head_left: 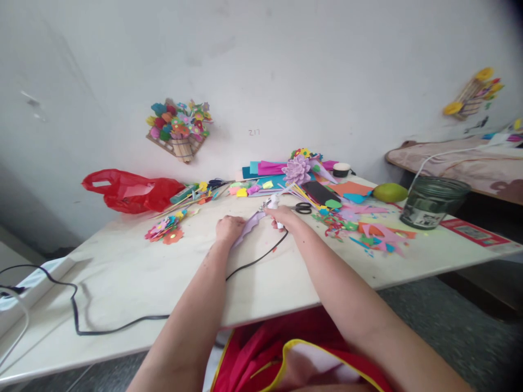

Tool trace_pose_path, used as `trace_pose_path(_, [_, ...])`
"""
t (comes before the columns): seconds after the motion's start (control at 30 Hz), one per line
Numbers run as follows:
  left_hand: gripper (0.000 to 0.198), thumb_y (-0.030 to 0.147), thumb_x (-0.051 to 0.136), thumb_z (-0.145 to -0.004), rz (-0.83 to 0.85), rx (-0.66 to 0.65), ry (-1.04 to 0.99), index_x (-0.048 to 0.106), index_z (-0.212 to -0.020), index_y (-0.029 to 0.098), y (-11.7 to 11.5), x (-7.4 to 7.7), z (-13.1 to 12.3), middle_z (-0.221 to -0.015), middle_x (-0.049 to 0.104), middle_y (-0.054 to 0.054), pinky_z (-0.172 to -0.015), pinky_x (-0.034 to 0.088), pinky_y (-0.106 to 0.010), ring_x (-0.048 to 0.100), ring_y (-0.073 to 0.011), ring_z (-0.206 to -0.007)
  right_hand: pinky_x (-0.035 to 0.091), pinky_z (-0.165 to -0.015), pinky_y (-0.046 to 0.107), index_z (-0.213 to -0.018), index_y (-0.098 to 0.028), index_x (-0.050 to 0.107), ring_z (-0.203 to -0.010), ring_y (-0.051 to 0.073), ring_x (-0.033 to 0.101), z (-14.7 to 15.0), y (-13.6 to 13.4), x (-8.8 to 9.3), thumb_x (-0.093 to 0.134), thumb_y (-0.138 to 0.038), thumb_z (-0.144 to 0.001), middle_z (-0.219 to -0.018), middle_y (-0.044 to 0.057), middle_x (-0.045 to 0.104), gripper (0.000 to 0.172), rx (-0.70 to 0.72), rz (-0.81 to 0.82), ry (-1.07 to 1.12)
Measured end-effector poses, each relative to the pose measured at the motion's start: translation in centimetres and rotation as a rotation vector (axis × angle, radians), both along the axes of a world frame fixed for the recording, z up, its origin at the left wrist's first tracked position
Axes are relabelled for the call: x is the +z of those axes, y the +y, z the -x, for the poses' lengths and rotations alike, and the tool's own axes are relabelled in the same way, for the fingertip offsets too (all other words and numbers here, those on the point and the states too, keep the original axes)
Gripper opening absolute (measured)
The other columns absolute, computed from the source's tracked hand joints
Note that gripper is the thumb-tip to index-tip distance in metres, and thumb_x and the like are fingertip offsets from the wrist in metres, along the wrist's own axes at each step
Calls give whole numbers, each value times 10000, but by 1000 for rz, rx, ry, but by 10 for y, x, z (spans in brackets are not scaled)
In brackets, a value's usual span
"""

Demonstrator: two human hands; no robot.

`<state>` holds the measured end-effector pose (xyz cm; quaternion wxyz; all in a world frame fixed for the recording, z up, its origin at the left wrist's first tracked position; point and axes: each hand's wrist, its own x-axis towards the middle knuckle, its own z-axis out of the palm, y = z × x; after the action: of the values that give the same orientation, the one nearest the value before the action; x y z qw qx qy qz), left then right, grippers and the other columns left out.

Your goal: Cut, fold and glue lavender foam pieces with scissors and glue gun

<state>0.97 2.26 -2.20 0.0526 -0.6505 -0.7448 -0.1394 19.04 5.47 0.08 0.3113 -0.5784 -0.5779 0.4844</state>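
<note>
My right hand (283,215) is wrapped round a white glue gun (273,203), whose black cord (261,256) trails down and left across the table. The gun's tip is at the far end of a light purple strip with a scalloped edge (250,226), apparently craft foam. My left hand (230,228) rests on the near part of that strip, fingers curled and holding it against the tabletop. Just right of the glue gun lie black-handled scissors (303,208). A purple layered flower (297,170) stands farther back.
Colourful foam flowers (165,228) and a red plastic bag (134,190) lie on the left. Foam scraps (378,237), a phone (322,194), a green mango-like fruit (390,193) and a dark glass jar (433,202) occupy the right. A power strip (35,288) sits at the left edge.
</note>
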Motion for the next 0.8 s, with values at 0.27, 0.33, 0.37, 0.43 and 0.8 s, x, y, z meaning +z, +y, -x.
trace_pose_path(0.27, [291,415,453,-765,-16,-17,-20,682,-915,317,0,-1,1,-1008,665,-7,-836,403,-261,577,-181,-962,331,-322,178,-737,-131,508,-369,99,482,-1,5,-3,601,-520,-703,-426,-31,473,401,17,-2,16])
trace_pose_path(0.33, [295,412,449,-768,-8,-16,-13,680,-923,314,0,-1,1,-1015,663,-9,-842,401,-262,578,-181,-960,341,-329,180,-718,-133,503,-376,105,490,-1,7,-5,592,-529,-704,-416,-23,475,406,-17,3,8])
trace_pose_path(0.37, [298,411,449,-769,-3,-13,-10,678,-930,312,0,0,1,-1020,661,-10,-843,400,-260,578,-180,-961,345,-333,180,-709,-134,500,-378,105,492,-1,8,-6,587,-533,-705,-411,-21,474,408,-34,6,11])
trace_pose_path(0.43, [300,411,450,-770,7,-7,-9,676,-939,309,0,0,1,-1026,659,-11,-842,399,-254,577,-178,-964,349,-339,177,-696,-136,494,-383,103,494,-1,8,-6,581,-534,-708,-409,-21,474,407,-59,11,25])
trace_pose_path(0.8, [280,397,467,-764,11,-28,-24,678,-927,314,-2,1,1,-1025,663,9,-857,383,-245,573,-166,-974,369,-354,170,-679,-134,515,-390,95,507,1,17,-15,526,-503,-764,-420,-11,504,379,-109,4,69])
